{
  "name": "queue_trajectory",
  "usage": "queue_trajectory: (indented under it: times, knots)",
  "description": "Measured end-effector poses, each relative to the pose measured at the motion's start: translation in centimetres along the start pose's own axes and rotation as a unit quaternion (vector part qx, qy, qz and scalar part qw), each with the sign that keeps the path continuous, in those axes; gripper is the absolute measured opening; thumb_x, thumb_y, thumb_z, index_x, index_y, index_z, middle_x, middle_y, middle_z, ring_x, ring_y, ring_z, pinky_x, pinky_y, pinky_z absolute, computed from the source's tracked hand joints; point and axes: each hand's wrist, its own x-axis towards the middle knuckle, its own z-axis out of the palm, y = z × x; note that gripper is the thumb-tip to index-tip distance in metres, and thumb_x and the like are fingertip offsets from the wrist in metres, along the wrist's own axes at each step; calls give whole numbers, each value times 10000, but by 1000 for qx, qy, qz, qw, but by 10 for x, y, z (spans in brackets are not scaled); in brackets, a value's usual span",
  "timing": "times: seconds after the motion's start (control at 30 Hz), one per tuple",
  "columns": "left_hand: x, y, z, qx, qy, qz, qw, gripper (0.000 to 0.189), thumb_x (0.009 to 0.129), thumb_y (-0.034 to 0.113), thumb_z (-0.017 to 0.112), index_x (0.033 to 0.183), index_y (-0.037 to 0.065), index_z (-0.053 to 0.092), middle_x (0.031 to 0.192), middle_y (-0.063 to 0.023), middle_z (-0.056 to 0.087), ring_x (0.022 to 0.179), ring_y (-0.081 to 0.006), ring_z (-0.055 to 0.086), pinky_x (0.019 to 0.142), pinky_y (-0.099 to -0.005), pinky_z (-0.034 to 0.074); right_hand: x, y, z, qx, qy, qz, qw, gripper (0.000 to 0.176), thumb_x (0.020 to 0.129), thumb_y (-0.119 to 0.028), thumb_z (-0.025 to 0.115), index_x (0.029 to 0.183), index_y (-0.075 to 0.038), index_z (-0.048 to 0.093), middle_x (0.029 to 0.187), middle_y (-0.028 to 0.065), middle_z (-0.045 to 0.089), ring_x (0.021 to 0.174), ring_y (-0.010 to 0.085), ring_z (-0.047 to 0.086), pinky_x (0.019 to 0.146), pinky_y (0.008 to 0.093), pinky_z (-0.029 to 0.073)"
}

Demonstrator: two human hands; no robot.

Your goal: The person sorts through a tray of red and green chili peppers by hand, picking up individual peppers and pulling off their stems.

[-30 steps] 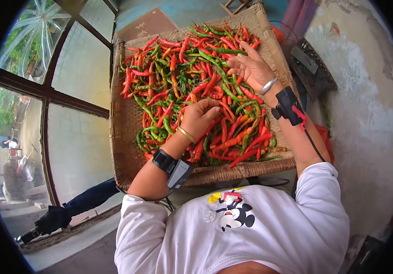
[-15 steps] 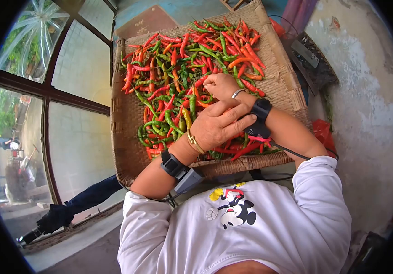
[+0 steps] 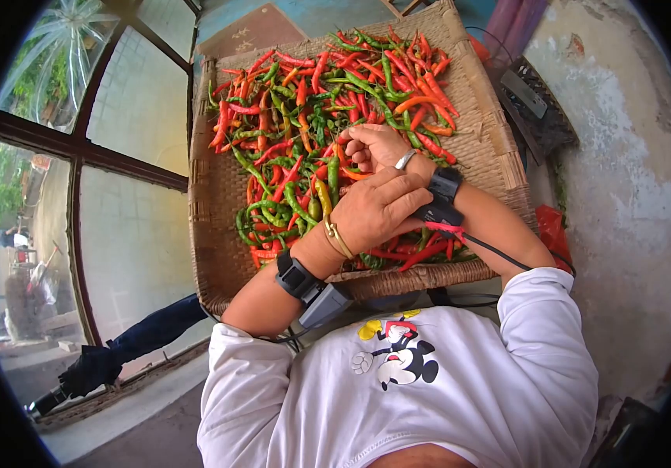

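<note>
My left hand (image 3: 380,207), with a gold bracelet (image 3: 338,236) at its wrist, reaches across to my right wrist. Its fingers close against a dark device (image 3: 438,210) strapped there, and their tips are partly hidden. My right hand (image 3: 374,148) is loosely curled above the chili peppers (image 3: 320,109); nothing shows in its fingers. A silver bracelet (image 3: 405,160) circles that wrist. Red, green and orange peppers lie heaped in a woven tray (image 3: 480,125) beneath both hands.
Framed windows (image 3: 129,109) stand on the left, with a folded dark umbrella (image 3: 136,343) below them. A rough wall (image 3: 624,140) rises on the right. Beside the tray are a dark rack-like object (image 3: 534,101) and a red bag (image 3: 552,230). A cable (image 3: 495,251) runs from the right wrist.
My right hand has turned slightly and its curled fingers have loosened, showing more of them. My left fingers have shifted slightly on the wrist device. The peppers look unmoved.
</note>
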Motion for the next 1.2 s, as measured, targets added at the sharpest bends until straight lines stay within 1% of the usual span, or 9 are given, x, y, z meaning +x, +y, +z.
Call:
queue_trajectory:
  times: [0.2, 0.3, 0.37, 0.47, 0.53, 0.63, 0.93, 1.13, 1.2]
  knots:
    - [2, 0, 0, -13, -7, -9, 1000, 403, 564, 210, 712, 909, 71, 558, 909, -74, 545, 767, -246, 546, 663, -327, 464, 6, 1, -5, 32, 50, -13, 998, 183, 823, -242, 516, 811, -63, 549, 621, 0, 540, 490, 73, 456, 413, 211, 377]
    - [-2, -1, 1, -46, -14, -19, 999, 398, 572, 208, 715, 912, 74, 558, 910, -75, 545, 781, -249, 546, 673, -327, 464, 5, -3, -5, -60, 64, -47, 995, 182, 819, -223, 517, 830, -45, 556, 630, 8, 550, 493, 81, 481, 423, 219, 394]
    - [-1, 1, 0, -64, -15, -25, 998, 391, 580, 204, 718, 912, 73, 557, 911, -77, 544, 790, -252, 546, 679, -326, 464, 16, -6, -19, -262, 109, -199, 938, 183, 813, -198, 519, 828, -22, 569, 622, 16, 553, 507, 84, 508, 448, 223, 417]
    - [1, -1, -2, -70, 65, -87, 992, 341, 621, 149, 710, 911, 60, 553, 902, -88, 548, 787, -260, 557, 667, -325, 471, -8, -31, -35, -266, 54, -77, 960, 193, 800, -178, 527, 791, 7, 579, 626, 24, 563, 508, 87, 517, 491, 227, 443]
    - [-11, -17, 0, -50, 24, -164, 985, 269, 672, 106, 675, 905, 47, 555, 890, -99, 561, 761, -258, 575, 644, -323, 480, -18, -36, -49, -346, 54, -56, 935, 198, 790, -189, 542, 805, 2, 589, 663, 46, 590, 548, 131, 547, 535, 268, 458]
    - [-18, -25, 3, -25, -10, -180, 983, 160, 703, 95, 635, 845, 44, 582, 815, -93, 587, 712, -250, 589, 614, -315, 483, -36, -29, -63, -634, -1, -131, 763, 189, 710, -210, 616, 829, -63, 624, 769, 89, 614, 745, 239, 579, 685, 349, 451]
    - [-29, -29, 15, -21, -179, -247, 952, 112, 732, 140, 586, 815, 68, 610, 748, -93, 587, 671, -263, 574, 598, -352, 458, -62, -11, -55, -710, -158, -22, 686, 298, 646, -232, 671, 883, -65, 606, 779, 102, 607, 762, 250, 576, 660, 336, 442]
    - [-30, -37, 19, -41, -170, -274, 946, 157, 744, 153, 592, 860, 46, 596, 708, -90, 594, 677, -248, 584, 613, -322, 463, -63, -11, -63, -542, -148, -35, 826, 256, 690, -223, 664, 845, -32, 596, 701, 67, 596, 677, 166, 567, 617, 303, 437]
    - [-26, -34, 15, -189, -166, -422, 871, 221, 778, 172, 587, 934, 15, 570, 680, -88, 591, 705, -204, 597, 613, -286, 466, -64, -16, -62, -479, -127, -50, 867, 229, 723, -219, 639, 841, -27, 596, 672, 42, 578, 631, 129, 545, 579, 272, 427]
